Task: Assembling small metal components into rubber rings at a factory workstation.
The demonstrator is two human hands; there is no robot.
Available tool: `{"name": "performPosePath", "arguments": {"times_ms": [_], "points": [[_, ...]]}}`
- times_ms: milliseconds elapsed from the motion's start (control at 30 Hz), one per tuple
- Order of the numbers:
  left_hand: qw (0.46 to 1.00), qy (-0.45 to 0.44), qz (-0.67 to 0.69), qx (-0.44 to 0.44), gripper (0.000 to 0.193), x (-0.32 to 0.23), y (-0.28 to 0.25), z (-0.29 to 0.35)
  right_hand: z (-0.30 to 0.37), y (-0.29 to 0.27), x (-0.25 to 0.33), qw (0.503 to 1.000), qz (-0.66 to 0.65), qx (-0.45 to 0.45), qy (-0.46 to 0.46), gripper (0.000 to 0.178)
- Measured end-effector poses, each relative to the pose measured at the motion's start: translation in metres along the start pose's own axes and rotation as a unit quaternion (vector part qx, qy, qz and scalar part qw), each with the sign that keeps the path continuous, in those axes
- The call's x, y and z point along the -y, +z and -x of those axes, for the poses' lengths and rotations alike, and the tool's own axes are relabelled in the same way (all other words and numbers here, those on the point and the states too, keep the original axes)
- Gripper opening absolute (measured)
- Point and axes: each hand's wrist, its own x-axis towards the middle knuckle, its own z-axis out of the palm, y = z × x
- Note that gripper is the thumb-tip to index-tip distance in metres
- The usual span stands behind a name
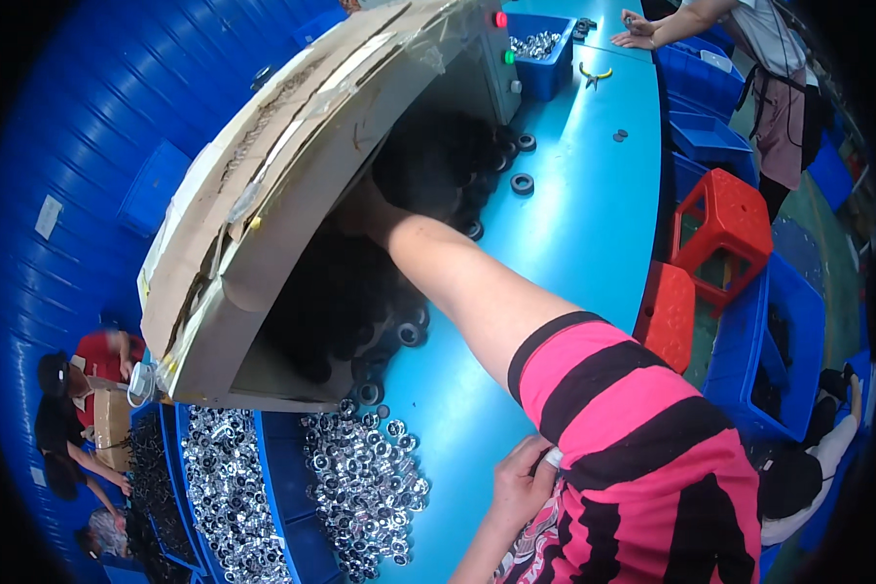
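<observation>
My right arm, in a pink-and-black striped sleeve, reaches into the dark opening of a cardboard-topped box (238,292). Its hand (365,209) is mostly lost in shadow there, so its fingers do not show. Around it lie heaped dark rings, some spilling out past the box's edge, among them a black ring (410,335) and another black ring (523,184). Close to my body, my left hand (524,477) is curled beside the right sleeve. Something small and whitish shows at its fingertips; I cannot make out what.
Shiny metal rings (365,496) lie piled on the turquoise table (574,224), beside a blue bin (234,496) of similar parts. Yellow-handled pliers (595,75) lie farther off. Red stools (725,234) and blue crates (784,341) stand at the right. Other people work at both sides.
</observation>
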Motion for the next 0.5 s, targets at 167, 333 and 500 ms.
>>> {"name": "performPosePath", "arguments": {"times_ms": [167, 333, 500], "points": [[0.991, -0.109, 0.064, -0.033, 0.018, 0.008, -0.008, 0.014, -0.024, 0.045, -0.02, 0.999, 0.031, -0.034, 0.022, 0.072], [0.973, -0.173, 0.146, -0.035, 0.016, 0.024, -0.01, 0.018, -0.023, 0.066, -0.033, 0.998, -0.037, -0.045, 0.04, 0.073], [0.999, -0.016, 0.036, -0.008, 0.016, 0.006, -0.012, -0.002, -0.021, 0.048, -0.012, 1.0, 0.025, -0.005, -0.004, 0.074]]}}
